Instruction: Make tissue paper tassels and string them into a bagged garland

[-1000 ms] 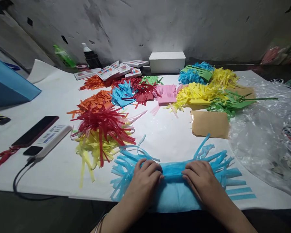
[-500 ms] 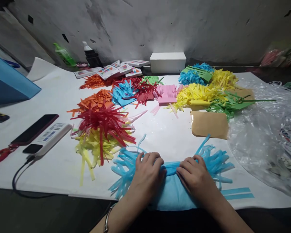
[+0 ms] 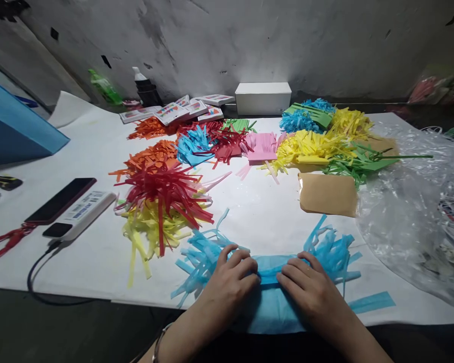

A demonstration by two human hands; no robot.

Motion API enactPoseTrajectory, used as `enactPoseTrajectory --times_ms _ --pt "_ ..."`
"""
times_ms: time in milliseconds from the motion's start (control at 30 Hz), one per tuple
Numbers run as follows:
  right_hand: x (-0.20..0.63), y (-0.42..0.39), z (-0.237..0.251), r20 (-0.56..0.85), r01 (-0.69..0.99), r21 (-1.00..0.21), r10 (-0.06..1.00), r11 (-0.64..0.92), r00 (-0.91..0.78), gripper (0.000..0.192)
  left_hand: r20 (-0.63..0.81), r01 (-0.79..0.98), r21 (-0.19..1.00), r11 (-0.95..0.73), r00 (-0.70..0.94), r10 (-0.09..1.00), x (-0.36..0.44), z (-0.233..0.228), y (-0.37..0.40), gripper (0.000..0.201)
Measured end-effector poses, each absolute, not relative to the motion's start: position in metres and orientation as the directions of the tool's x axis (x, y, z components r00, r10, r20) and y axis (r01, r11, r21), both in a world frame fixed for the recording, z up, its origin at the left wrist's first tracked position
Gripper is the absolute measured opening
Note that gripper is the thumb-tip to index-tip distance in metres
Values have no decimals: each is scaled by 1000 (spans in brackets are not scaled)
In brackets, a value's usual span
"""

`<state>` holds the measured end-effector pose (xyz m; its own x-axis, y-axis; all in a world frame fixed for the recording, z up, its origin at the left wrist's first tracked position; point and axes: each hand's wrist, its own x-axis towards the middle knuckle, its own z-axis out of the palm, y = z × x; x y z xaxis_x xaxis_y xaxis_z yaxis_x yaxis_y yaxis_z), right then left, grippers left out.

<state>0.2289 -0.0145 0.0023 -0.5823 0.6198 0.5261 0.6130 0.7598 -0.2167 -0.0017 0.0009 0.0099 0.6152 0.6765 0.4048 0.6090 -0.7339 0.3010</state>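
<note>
Blue fringed paper (image 3: 272, 297), both hands pressing, labels unreadable

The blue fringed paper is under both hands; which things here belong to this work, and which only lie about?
In the work: blue fringed paper, left hand, right hand.

Lying about: red fringe pile, brown envelope, phone, white box, plastic sheet.

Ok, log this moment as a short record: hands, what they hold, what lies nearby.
left hand: gripping the blue fringed paper, fingers curled over its rolled middle
right hand: gripping the same roll, close beside the left
fringe: fans out on both sides
nearest pile: red and yellow fringes
right of it: brown envelope
far left: phone
</note>
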Motion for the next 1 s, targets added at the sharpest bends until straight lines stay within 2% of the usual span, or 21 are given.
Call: enactPoseTrajectory --times_ms 67,200,300,400,500,633,733,867,1000 --pt "237 -17 1 531 612 -298 660 732 -531 29 381 613 316 -724 617 689 -4 10 -2 15" --pt "238 -18 4 485 648 -433 768 627 -418 19 340 706 362 -609 508 791 1 11 -7 15" --pt "229 -15 5 478 736 -441 828 514 -292 25 319 786 367 -498 397 861 9 9 -8 13" --pt "223 -14 2 498 803 -392 837 448 -224 24 352 811 324 -488 375 858 14 6 -8 11" --pt "223 -15 -2 533 781 -356 798 513 -281 21 382 743 293 -601 486 786 13 5 -8 15" --pt "222 -17 -2 517 704 -355 756 615 -400 16 360 695 284 -661 562 745 10 8 -7 5" --pt "215 -15 1 523 706 -271 715 655 -463 14 356 678 252 -690 598 718 12 9 -2 8" --pt "208 -10 2 526 688 -149 646 710 -553 29 354 683 335 -649 547 759 14 8 3 10" --pt "208 -9 0 519 671 -192 654 717 -551 29 357 664 394 -636 527 771 12 5 1 15"
